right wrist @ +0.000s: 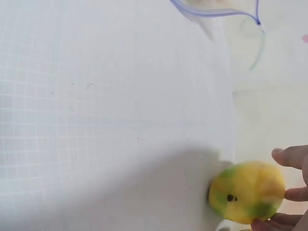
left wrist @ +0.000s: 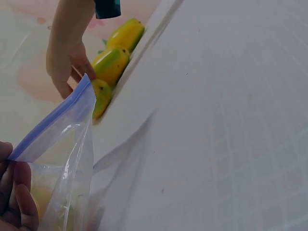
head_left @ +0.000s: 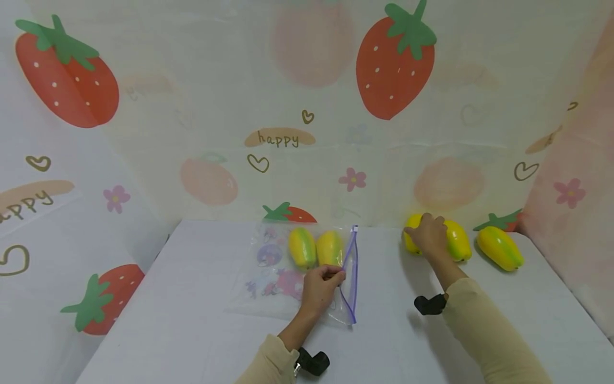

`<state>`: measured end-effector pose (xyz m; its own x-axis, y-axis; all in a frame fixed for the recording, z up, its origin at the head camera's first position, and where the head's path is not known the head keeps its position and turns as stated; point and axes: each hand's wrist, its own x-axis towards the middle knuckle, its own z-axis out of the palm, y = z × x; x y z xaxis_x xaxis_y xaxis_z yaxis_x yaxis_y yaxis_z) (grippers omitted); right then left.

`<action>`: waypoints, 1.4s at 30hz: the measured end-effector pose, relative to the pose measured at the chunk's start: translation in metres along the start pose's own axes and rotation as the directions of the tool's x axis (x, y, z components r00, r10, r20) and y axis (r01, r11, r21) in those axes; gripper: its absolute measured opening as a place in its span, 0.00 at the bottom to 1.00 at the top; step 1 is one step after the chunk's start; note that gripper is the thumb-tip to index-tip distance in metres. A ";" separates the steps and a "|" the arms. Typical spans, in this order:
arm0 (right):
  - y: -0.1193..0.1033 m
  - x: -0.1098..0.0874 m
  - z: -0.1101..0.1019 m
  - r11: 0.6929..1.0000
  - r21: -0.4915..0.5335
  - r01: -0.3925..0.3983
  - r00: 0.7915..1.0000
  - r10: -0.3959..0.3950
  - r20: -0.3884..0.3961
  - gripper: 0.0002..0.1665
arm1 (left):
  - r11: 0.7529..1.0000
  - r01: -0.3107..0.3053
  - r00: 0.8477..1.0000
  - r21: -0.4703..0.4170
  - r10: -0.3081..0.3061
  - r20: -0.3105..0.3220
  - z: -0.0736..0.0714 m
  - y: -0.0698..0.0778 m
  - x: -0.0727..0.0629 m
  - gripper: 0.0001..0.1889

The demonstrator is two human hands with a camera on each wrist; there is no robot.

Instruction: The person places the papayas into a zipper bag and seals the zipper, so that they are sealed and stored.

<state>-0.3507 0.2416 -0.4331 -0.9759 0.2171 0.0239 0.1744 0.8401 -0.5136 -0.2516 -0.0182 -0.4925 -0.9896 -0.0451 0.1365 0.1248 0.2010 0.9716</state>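
Observation:
A clear zip bag (head_left: 268,309) with a purple zip edge lies on the table with its mouth to the right. Inside it are two yellow-green papayas (head_left: 302,248). My left hand (head_left: 320,290) pinches the upper layer of the bag near its mouth, and the left wrist view shows the purple edge (left wrist: 53,118) lifted there. At the back right my right hand (head_left: 430,234) reaches over the leftmost of three loose papayas (head_left: 412,242). In the right wrist view its fingers (right wrist: 298,194) are spread right at that papaya (right wrist: 248,190), with the thumb a little off the surface.
Beside the right hand lie the other loose papayas, a middle one (head_left: 458,242) and a right one (head_left: 500,248), near the back edge. A printed backdrop (head_left: 384,138) with strawberries rises behind the white table (head_left: 192,298). Black wrist cameras are worn on both wrists.

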 end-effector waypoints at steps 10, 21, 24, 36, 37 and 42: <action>0.007 0.005 0.012 0.999 -0.044 -0.006 0.999 0.004 -0.041 0.41 | 0.999 0.032 0.999 -0.007 -0.032 0.005 0.001 0.003 -0.001 0.08; 0.008 0.009 0.011 0.997 -0.074 -0.009 0.999 0.006 -0.039 0.42 | 1.000 0.014 1.000 -0.014 -0.014 0.007 -0.001 0.002 0.000 0.09; 0.007 0.009 0.011 0.995 -0.096 -0.006 1.000 0.004 -0.028 0.42 | 1.000 0.017 1.000 -0.010 -0.017 0.005 -0.001 0.001 0.000 0.09; 0.011 0.010 0.011 1.000 -0.031 0.002 1.000 -0.001 0.005 0.42 | 1.000 0.022 1.000 -0.002 -0.022 0.002 -0.001 0.001 -0.001 0.08; 0.011 0.010 0.011 1.000 -0.025 0.002 1.000 -0.002 0.002 0.41 | 1.000 0.025 1.000 -0.001 -0.025 0.003 -0.001 0.001 -0.001 0.08; 0.011 0.011 0.010 1.000 0.003 -0.009 1.000 0.009 0.009 0.41 | 1.000 0.028 1.000 -0.009 -0.028 0.006 -0.001 0.001 0.000 0.09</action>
<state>-0.3610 0.2485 -0.4470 -0.9754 0.2201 0.0111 0.1829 0.8366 -0.5164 -0.2512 -0.0185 -0.4912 -0.9931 -0.0447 0.1083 0.0980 0.1910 0.9767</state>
